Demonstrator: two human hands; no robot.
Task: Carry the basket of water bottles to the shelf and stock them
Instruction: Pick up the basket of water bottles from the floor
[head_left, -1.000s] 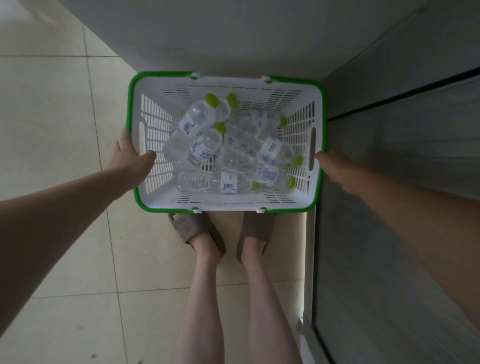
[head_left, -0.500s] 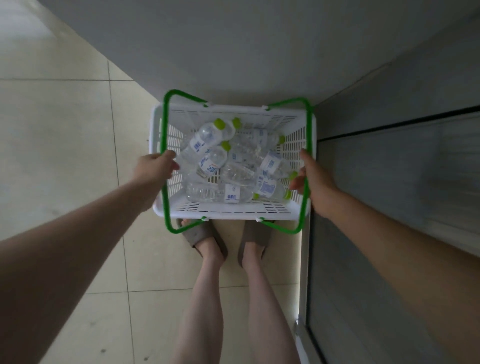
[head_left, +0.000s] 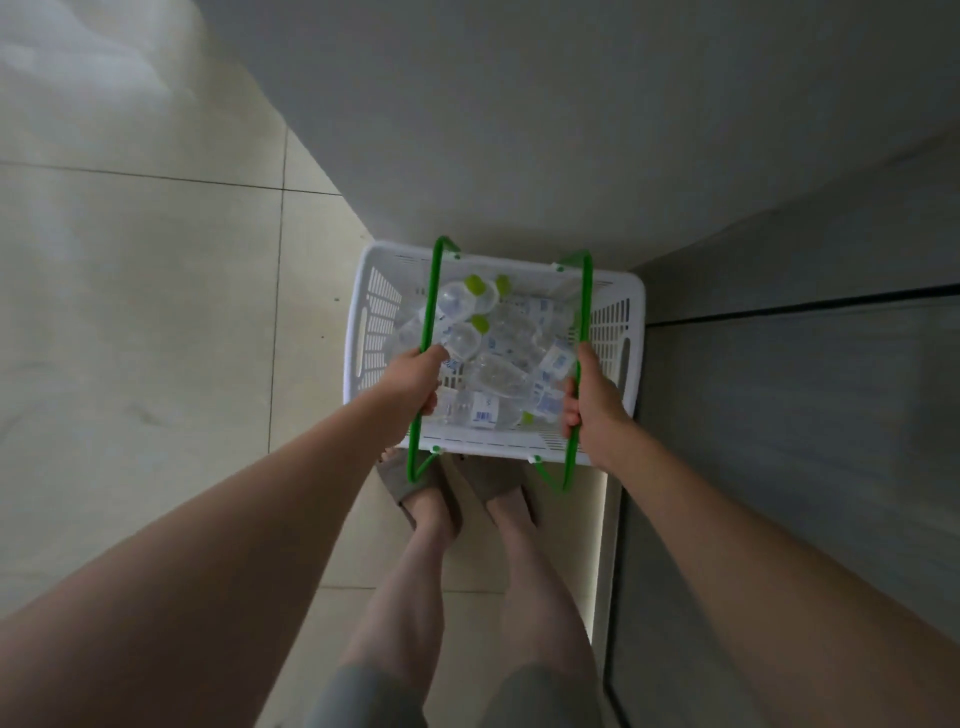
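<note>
A white slotted plastic basket (head_left: 371, 332) stands on the tiled floor just ahead of my feet. It holds several clear water bottles (head_left: 498, 374) with lime-green caps, lying in a loose pile. Two thin green wire handles are swung up over the basket. My left hand (head_left: 413, 382) is closed around the left green handle (head_left: 430, 306). My right hand (head_left: 592, 405) is closed around the right green handle (head_left: 587, 296). Both arms reach down and forward.
A pale wall (head_left: 519, 130) rises directly behind the basket. A dark grey panel with a black seam (head_left: 805, 306) runs along the right side. Beige floor tiles (head_left: 156, 338) spread to the left. My sandalled feet (head_left: 457, 488) stand right behind the basket.
My hands left the basket's side grips, took the green handles and swung them up and inward over the bottles. The view has risen away from the basket.
</note>
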